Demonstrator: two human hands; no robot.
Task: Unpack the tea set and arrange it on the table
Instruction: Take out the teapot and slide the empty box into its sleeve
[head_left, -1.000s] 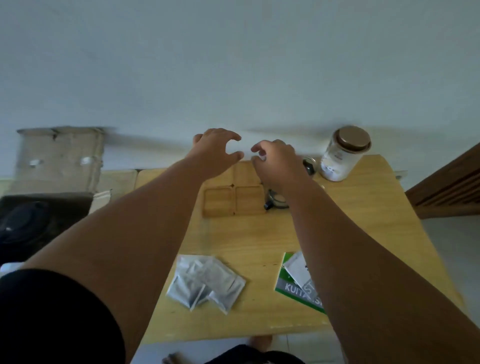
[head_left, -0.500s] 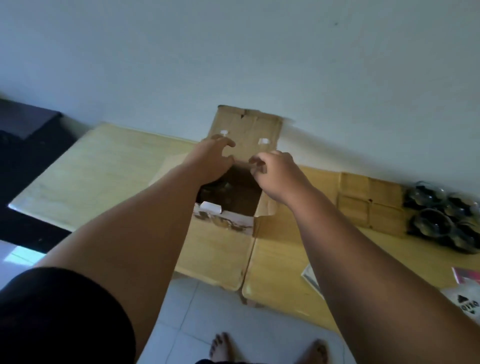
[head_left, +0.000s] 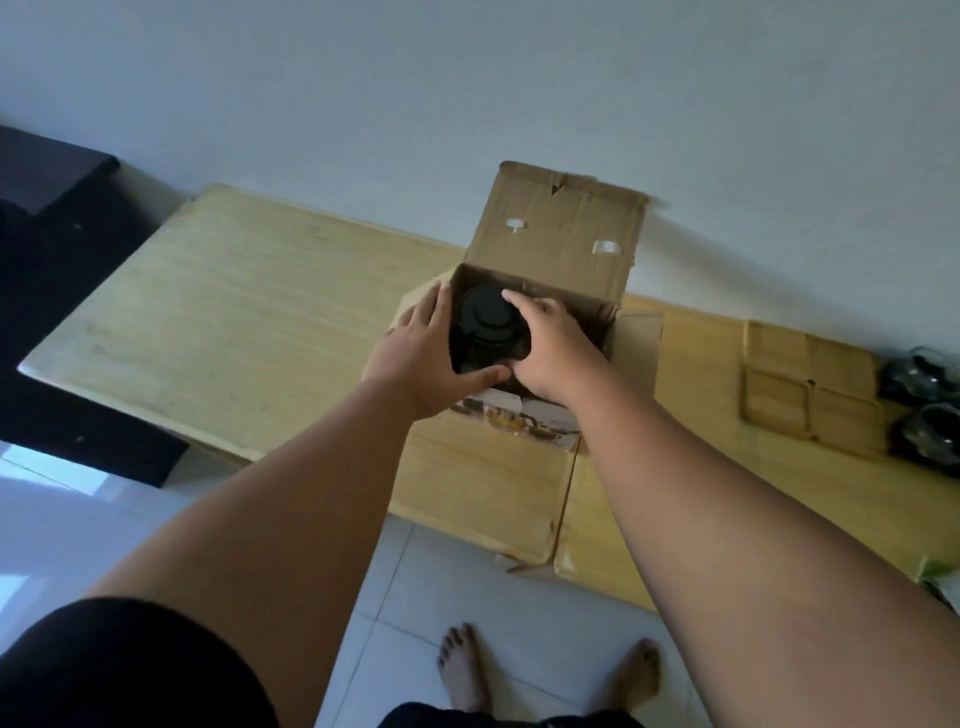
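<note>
Two hands reached into one open cardboard box (head_left: 558, 244) on the wooden desk (head_left: 244, 312). The left hand (head_left: 426, 348) lay spread against the near left side of a round black object (head_left: 488, 325) sitting inside the box, thumb curled under its front edge; the right hand (head_left: 550, 343) cupped it from the right, fingers over its top. Both grasped it, though whether it was lifted could not be told. The rear flap stood upright, with flaps folded out at the sides. To the right lay four square wooden coasters (head_left: 810, 387), and beyond them dark glass cups (head_left: 922, 405), blurred, count unclear. Two bare feet (head_left: 465, 670) stood on the tiled floor (head_left: 415, 571).
</note>
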